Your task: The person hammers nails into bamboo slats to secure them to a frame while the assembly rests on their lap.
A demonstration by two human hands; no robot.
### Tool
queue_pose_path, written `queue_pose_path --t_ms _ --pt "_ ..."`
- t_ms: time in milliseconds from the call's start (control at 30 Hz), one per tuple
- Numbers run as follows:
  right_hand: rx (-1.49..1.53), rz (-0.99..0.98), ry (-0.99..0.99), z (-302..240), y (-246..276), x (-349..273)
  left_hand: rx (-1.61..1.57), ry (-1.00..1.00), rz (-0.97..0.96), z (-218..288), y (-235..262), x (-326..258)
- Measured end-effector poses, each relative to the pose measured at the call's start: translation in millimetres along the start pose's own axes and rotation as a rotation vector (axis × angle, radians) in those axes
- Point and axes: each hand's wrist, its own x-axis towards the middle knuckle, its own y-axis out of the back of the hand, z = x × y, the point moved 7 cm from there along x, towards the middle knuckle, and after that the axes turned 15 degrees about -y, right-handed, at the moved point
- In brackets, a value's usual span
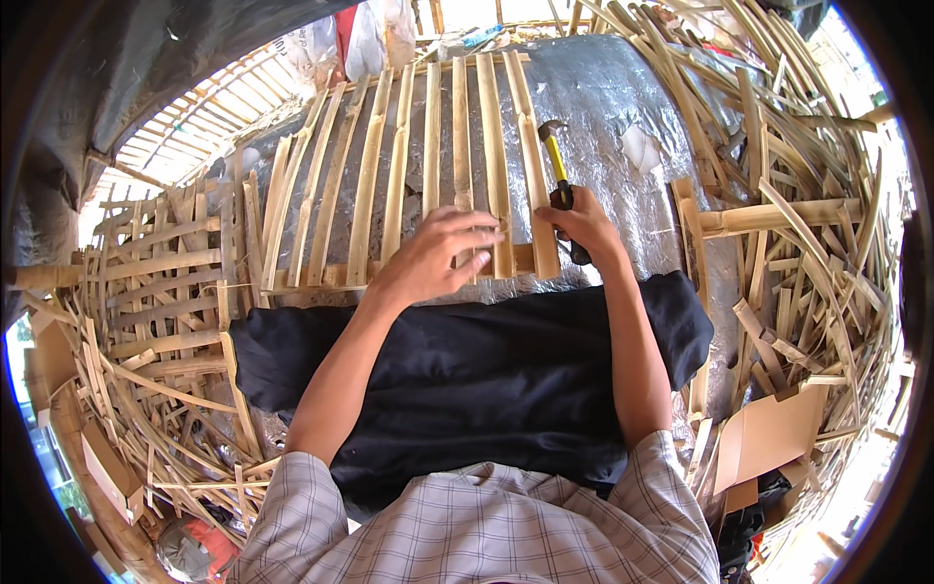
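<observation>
Left fisheye of the side-by-side pair rode on my head, facing down and forward. Nearest was my checked shirt [486,530] at the frame bottom; left hand [438,255] and right hand [584,226] sat mid-frame, farther off. Silver sheet's [650,216] far edge landed near frame top.

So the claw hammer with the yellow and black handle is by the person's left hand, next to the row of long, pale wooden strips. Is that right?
Not quite: the claw hammer with the yellow and black handle is by the person's right hand. The head view shows it, next to the row of long, pale wooden strips.
</observation>
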Motion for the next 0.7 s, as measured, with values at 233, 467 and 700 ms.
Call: queue_pose_path --t_ms 233,467,700 --pt "-0.037 -0.035 -0.007 8 -2 11 -0.066 0.031 0.0 3 5 2" --pt "-0.076 -0.05 -0.015 10 -2 12 0.03 -0.01 -0.007 3 3 0" --pt "-0.083 -0.003 -0.061 12 -2 11 0.105 0.091 -0.088 12 10 2"
